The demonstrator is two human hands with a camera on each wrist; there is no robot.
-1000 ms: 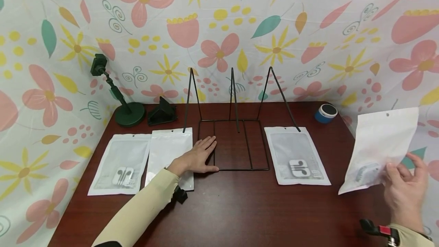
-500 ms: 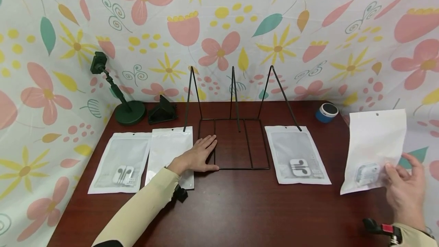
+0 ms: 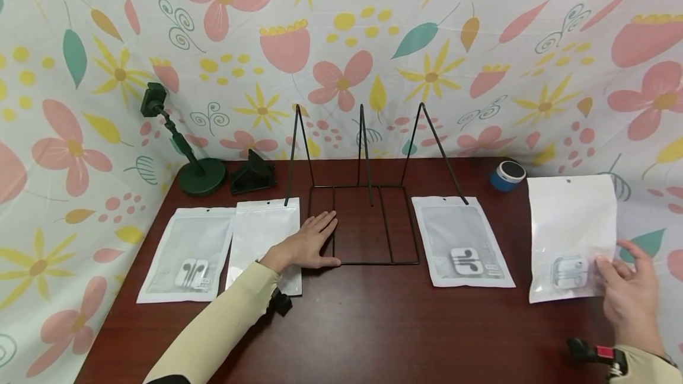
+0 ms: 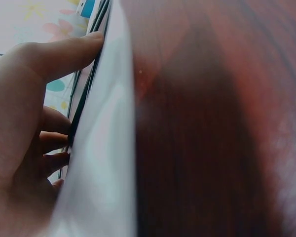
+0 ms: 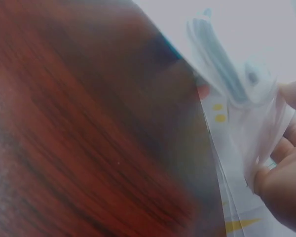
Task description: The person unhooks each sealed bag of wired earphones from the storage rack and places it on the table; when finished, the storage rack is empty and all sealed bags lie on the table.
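My right hand (image 3: 632,289) pinches the right edge of a white zip pouch (image 3: 573,218) that has an earphone case showing through its lower part. The right wrist view shows thumb and fingers gripping the creased edge of this pouch (image 5: 256,128). My left hand (image 3: 312,242) lies with fingers spread at the left side of a black wire rack (image 3: 392,264), fingertips over its frame. Under that hand and wrist is a white pouch (image 3: 264,224) lying flat. In the left wrist view the thumb and fingers of the left hand (image 4: 19,98) touch the dark wire.
A pouch with earphones (image 3: 187,253) lies at the far left, and another earphone pouch (image 3: 461,242) lies right of the rack. Along the back stand a green stand (image 3: 203,176), a black holder (image 3: 253,173) and a blue round jar (image 3: 508,176). A flowered cloth (image 3: 341,28) hangs behind.
My right hand has brought the pouch leftward and lower, turning it so its face and earphone case show more squarely. The left hand has stayed in place.
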